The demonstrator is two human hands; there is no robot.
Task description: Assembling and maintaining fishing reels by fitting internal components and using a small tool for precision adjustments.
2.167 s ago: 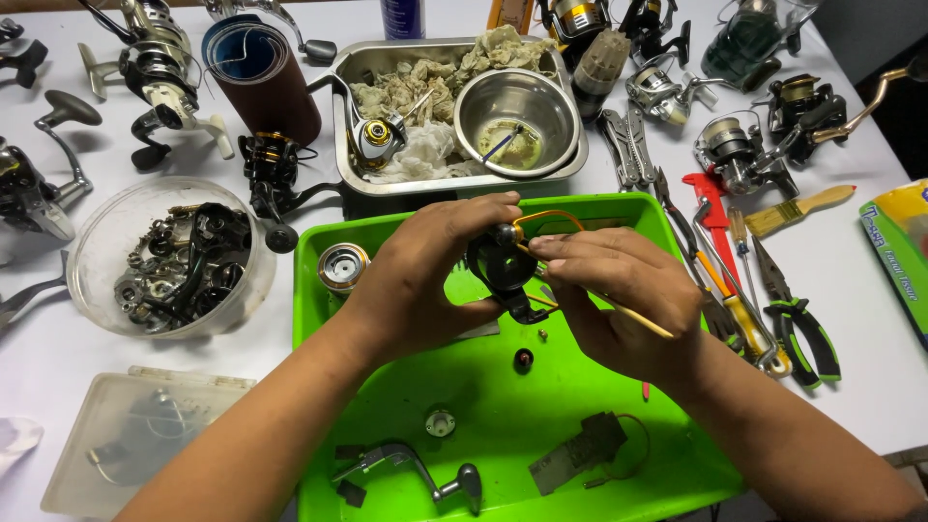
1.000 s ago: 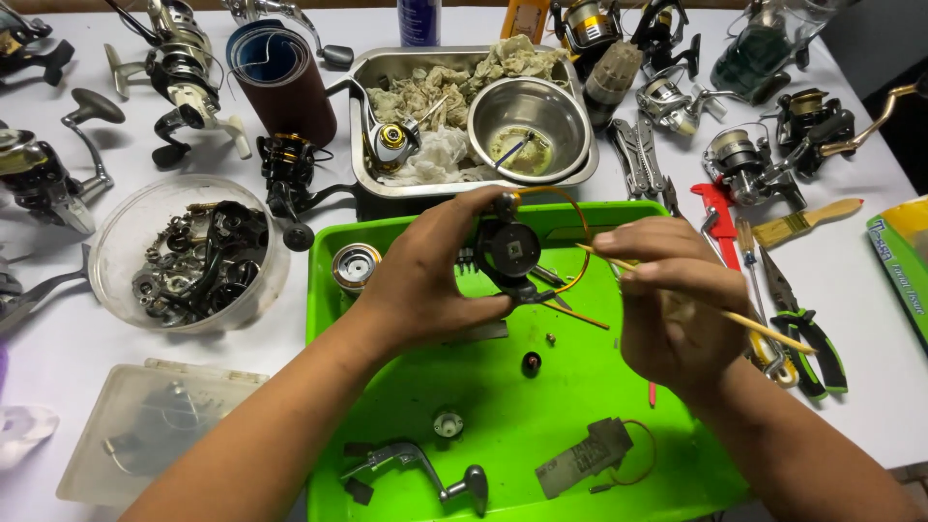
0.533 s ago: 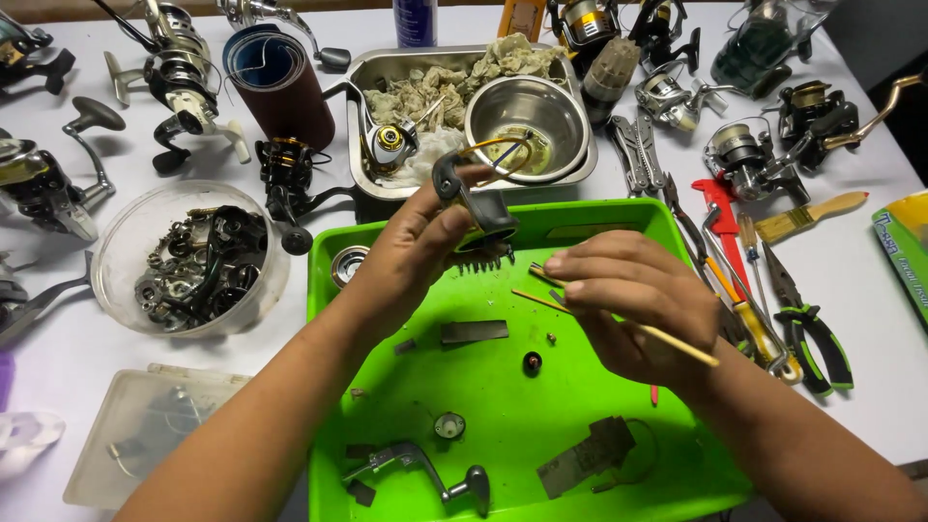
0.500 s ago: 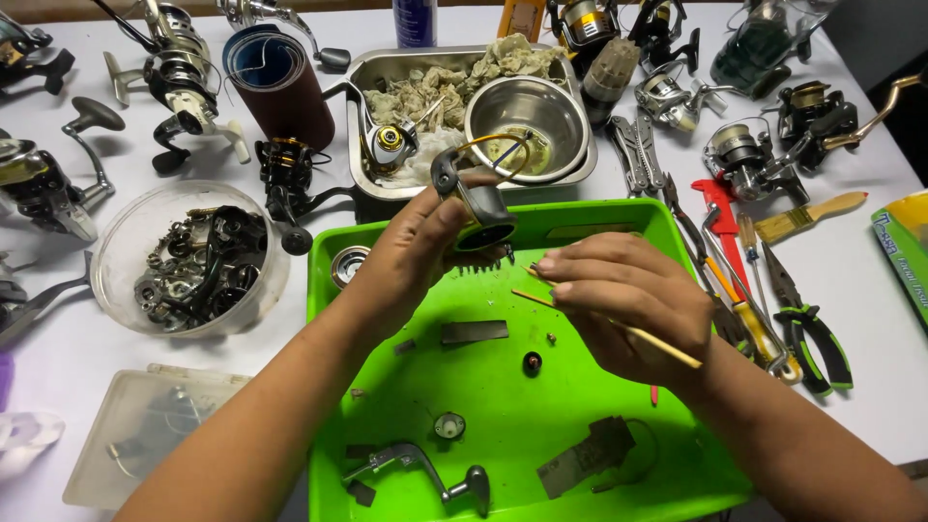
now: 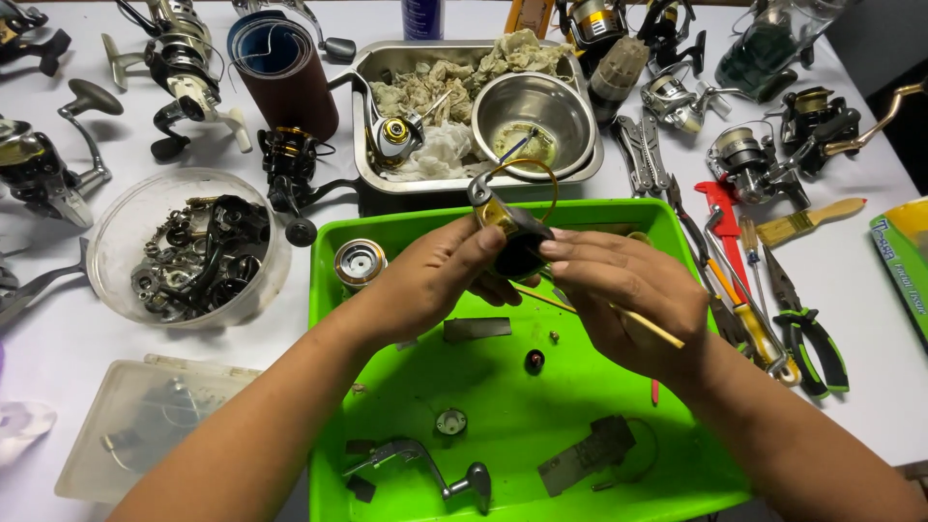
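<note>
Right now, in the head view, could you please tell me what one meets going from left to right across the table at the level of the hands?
Clear bowl of reel parts → left hand → right hand → green-handled pliers.

Both bare forearms reaching up from the bottom edge and angling inward, meeting near the middle of the view. Left hand (image 5: 435,275) seen from the back, wrist straight, fingers curled inward and thumb stretched toward the other hand, closed in a grip. Right hand (image 5: 628,295) just beside it, fingertips (image 5: 556,246) touching the left thumb's tip, knuckles up, fingers bent and pinched together, wrist bent slightly inward.
</note>
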